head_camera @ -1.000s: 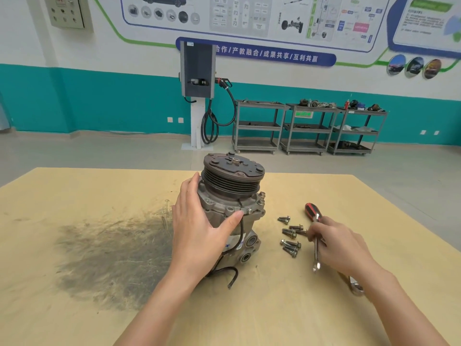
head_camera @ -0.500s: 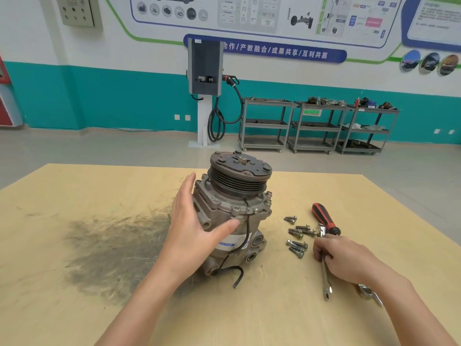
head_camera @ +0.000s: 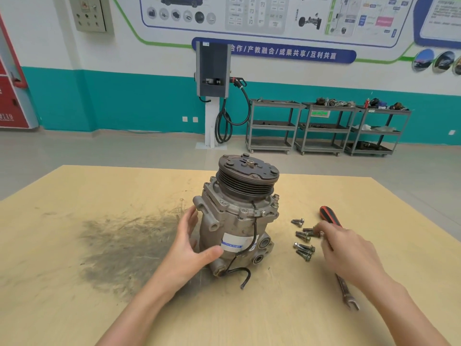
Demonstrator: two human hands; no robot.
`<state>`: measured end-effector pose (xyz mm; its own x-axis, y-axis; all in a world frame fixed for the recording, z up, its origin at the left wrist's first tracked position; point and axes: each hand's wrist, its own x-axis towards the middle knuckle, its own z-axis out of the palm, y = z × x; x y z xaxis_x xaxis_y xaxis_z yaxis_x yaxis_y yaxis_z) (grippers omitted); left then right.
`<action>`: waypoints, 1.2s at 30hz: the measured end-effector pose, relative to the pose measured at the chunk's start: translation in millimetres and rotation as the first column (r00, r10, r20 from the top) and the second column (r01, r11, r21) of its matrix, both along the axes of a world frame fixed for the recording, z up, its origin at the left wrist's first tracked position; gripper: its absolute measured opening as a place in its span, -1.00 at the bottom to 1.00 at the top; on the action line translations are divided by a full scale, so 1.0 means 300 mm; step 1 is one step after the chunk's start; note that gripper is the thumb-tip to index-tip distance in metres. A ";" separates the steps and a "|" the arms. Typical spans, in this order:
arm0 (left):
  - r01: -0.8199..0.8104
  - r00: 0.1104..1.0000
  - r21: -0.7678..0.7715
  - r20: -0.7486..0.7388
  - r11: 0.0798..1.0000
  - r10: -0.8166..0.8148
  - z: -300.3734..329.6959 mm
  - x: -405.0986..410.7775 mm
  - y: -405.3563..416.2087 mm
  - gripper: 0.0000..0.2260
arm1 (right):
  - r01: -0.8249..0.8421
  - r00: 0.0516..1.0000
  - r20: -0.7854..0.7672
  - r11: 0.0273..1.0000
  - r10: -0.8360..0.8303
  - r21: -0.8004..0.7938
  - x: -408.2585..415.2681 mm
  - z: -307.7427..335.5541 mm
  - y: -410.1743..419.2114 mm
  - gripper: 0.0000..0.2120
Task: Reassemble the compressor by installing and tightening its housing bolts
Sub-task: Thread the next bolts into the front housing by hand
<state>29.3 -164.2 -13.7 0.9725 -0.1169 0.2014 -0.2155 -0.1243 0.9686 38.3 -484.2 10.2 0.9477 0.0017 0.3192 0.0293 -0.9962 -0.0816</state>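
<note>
**Both hands working at the compressor and its bolts**

Your left hand [head_camera: 192, 248] is cupping the compressor [head_camera: 237, 221] from its nine o'clock side, fingers loosely spread along the housing and the thumb lying across the lower front below the white label [head_camera: 234, 242]; the grip is relaxed rather than clenched. Your right hand [head_camera: 349, 250] is hovering over the loose bolts [head_camera: 303, 242] at the compressor's three o'clock, fingertips [head_camera: 321, 231] reaching down among the far ones. Motion blur is hiding whether a bolt is being pinched, so I cannot tell.

You are keeping the compressor standing near the middle of the wooden table [head_camera: 74, 308], tilted slightly, with the grooved pulley [head_camera: 248, 176] facing up and toward twelve o'clock. A black wire [head_camera: 249, 248] is trailing down its front and curling onto the table at six o'clock.

Beyond the bolts, a red-and-black handle [head_camera: 329, 216] is showing at two o'clock of your right hand, and a wrench [head_camera: 348, 293] is lying under your right forearm at five o'clock from the compressor. A dark smudge [head_camera: 124, 245] is spreading across the table at nine o'clock.
</note>
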 end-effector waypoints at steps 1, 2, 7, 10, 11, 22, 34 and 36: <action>0.011 1.000 -0.031 -0.004 0.999 -0.011 -0.006 0.001 -0.009 0.05 | -0.078 0.995 0.064 0.990 0.071 0.116 -0.012 -0.007 0.031 -0.79; 0.018 1.000 -0.056 -0.009 0.998 -0.019 -0.013 0.002 -0.017 0.06 | -0.165 0.986 0.076 0.949 0.150 0.269 -0.027 -0.011 0.070 -0.63; 0.034 0.999 -0.145 -0.022 0.989 -0.037 -0.033 0.012 -0.034 0.09 | -0.230 0.886 -0.086 0.594 0.455 0.771 -0.094 -0.050 0.259 0.09; 0.064 0.998 -0.132 -0.015 0.989 -0.067 -0.032 0.011 -0.040 0.19 | -0.209 0.876 -0.060 0.489 0.479 0.847 -0.107 -0.075 0.330 0.14; 0.073 0.997 -0.121 -0.020 0.990 -0.076 -0.030 0.010 -0.042 0.22 | -0.209 0.882 -0.039 0.464 0.469 0.861 -0.108 -0.081 0.348 0.12; 0.001 0.999 -0.050 -0.040 0.999 -0.003 -0.023 0.008 -0.070 0.13 | -0.173 0.960 0.017 0.544 0.279 0.821 -0.046 -0.121 0.485 0.51; -0.282 0.957 0.134 0.107 0.950 0.269 -0.054 -0.095 -0.131 0.09 | -0.249 0.648 -0.206 0.459 0.734 0.853 0.085 0.052 0.303 0.14; -0.311 0.949 0.142 0.104 0.940 0.299 -0.052 -0.077 -0.124 0.14 | -0.236 0.648 -0.203 0.447 0.734 0.863 0.090 0.088 0.268 0.10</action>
<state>6.2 -201.5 -29.2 0.9479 0.1472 0.2826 -0.2191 -0.3426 0.9136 65.4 -403.8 36.8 0.8451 0.5328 -0.0430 0.1948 -0.3817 -0.9035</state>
